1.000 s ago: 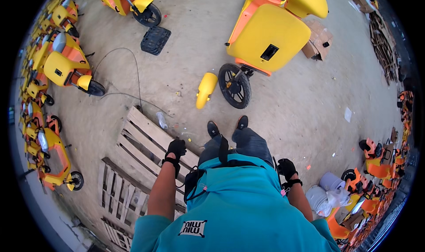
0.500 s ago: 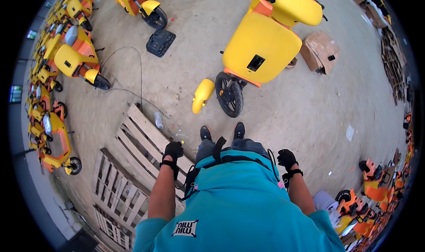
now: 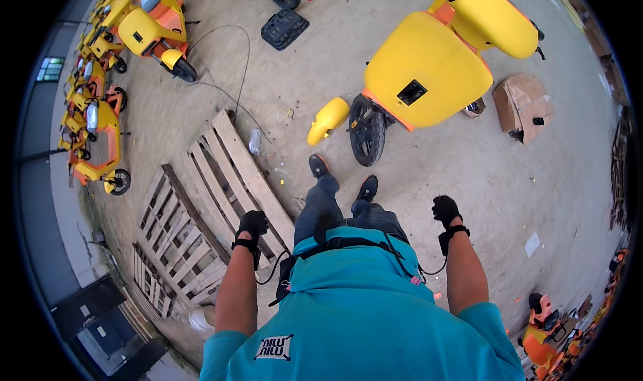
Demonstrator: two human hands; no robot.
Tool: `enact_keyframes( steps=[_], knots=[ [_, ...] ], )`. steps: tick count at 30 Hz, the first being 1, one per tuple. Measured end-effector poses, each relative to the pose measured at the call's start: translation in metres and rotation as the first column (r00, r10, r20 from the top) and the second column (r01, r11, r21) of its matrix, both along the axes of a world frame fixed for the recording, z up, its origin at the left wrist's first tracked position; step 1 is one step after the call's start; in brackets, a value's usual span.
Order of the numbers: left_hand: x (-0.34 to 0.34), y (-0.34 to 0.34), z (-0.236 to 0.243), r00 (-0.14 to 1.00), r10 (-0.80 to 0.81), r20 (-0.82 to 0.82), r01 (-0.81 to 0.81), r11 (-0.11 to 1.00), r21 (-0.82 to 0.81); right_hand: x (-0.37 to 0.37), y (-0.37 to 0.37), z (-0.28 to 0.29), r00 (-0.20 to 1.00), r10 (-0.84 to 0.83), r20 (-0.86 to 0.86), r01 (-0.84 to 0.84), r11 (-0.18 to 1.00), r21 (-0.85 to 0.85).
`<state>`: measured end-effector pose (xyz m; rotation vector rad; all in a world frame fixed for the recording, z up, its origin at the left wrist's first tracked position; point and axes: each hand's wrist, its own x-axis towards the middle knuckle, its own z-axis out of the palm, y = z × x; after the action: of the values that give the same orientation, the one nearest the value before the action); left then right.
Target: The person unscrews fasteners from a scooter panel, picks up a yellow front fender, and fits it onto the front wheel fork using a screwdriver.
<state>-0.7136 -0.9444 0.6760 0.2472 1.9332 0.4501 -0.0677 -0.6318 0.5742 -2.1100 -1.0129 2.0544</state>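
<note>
My left hand (image 3: 252, 224) wears a black glove and is closed. It hangs beside my hip, above the end of a wooden pallet (image 3: 249, 173), touching nothing. My right hand (image 3: 446, 209), gloved in black too, is curled closed over bare floor at my other side. No object shows in either hand. Ahead of my feet stands a yellow scooter (image 3: 429, 69) with an orange trim and a dark socket in its front panel. Its black front wheel (image 3: 368, 130) has no fender over it. A loose yellow fender (image 3: 328, 121) lies on the floor beside that wheel.
A cardboard box (image 3: 524, 106) sits right of the scooter. A black plastic tray (image 3: 284, 29) and a thin cable (image 3: 248, 66) lie far left. Slatted pallets (image 3: 181, 237) cover the near left floor. Rows of yellow scooters (image 3: 144, 29) line the left side.
My view has turned, and the scooter and fender now appear farther right. My feet have shifted, one now ahead of the other. Both hands stay closed, and my right forearm reaches farther out.
</note>
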Motion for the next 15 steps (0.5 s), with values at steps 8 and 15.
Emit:
enact_keyframes(
  steps=[8,15],
  knots=[
    [0.027,0.048,0.039,0.971,0.238,0.001,-0.238,0.971,-0.038,-0.080,0.046,0.049,0.994,0.100,-0.044,-0.098,0.995,0.034],
    [0.003,0.117,0.029,0.998,0.067,0.023,-0.069,0.987,0.144,-0.087,0.032,0.060,0.976,0.209,0.060,-0.208,0.978,-0.020]
  ],
)
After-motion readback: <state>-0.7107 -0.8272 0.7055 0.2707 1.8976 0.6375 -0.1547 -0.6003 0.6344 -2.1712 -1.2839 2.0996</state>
